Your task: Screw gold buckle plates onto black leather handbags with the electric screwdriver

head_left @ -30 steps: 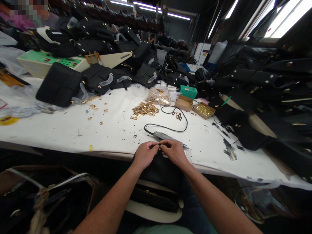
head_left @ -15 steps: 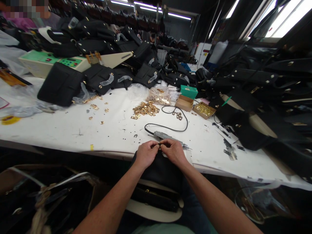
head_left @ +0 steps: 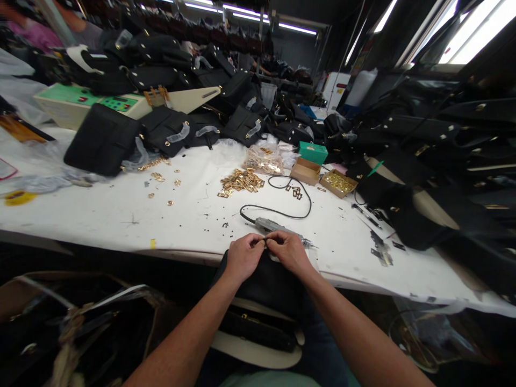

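Note:
A black bag (head_left: 268,287) with pale edging rests across my lap, leaning on the table's front edge. Its mouth gapes toward me and shows a zipper inside. At the bag's far end my left hand (head_left: 244,255) is closed, thumb and fingers pinching. My right hand (head_left: 288,251) pinches right beside it, fingertips nearly touching the left ones. Both grip at the bag's edge; the exact bit between the fingertips is too small and hidden to make out. Just beyond my knuckles lies a grey corded electric screwdriver (head_left: 272,224), its tip to the right.
On the white table (head_left: 193,215) are a heap of gold metal fittings (head_left: 242,180), a cardboard box of small brass pieces (head_left: 338,183) and a green box (head_left: 313,152). Black bags (head_left: 102,140) pile up at the back and right. An open sack (head_left: 72,322) stands lower left.
Both hands stay pinched at the same spot on the bag, with only slight finger movement. The view has shifted a little.

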`<state>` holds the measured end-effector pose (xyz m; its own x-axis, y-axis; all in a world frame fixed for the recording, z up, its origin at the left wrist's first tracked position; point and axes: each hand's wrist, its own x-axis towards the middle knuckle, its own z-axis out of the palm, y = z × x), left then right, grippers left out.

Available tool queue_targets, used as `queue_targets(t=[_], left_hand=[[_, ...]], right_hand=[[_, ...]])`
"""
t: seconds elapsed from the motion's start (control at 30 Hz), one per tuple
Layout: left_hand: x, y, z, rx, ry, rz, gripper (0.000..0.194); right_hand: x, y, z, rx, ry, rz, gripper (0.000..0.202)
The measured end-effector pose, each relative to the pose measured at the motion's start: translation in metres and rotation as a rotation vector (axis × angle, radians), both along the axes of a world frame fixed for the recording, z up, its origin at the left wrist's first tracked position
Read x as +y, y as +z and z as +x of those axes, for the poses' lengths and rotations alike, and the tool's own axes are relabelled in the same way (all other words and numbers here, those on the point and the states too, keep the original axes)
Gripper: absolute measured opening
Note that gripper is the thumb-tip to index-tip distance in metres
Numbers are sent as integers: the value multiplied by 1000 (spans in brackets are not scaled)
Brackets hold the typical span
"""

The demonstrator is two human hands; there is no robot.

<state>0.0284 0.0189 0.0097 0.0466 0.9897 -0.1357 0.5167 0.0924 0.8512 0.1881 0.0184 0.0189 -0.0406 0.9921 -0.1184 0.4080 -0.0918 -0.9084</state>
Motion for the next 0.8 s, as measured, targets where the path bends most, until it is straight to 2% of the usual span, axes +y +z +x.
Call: queue_targets(t=[0.33, 0.63, 0.8], left_hand=[[2, 0, -1, -5, -13, -5, 21], [1, -2, 0, 16, -6, 11, 20], [0, -3, 1, 12, -15, 26, 22]], right_hand=[[3, -6, 5, 34, 35, 27, 23], [1, 0, 1, -92, 24, 88, 23], [-4, -1, 1, -73, 7, 146, 27]])
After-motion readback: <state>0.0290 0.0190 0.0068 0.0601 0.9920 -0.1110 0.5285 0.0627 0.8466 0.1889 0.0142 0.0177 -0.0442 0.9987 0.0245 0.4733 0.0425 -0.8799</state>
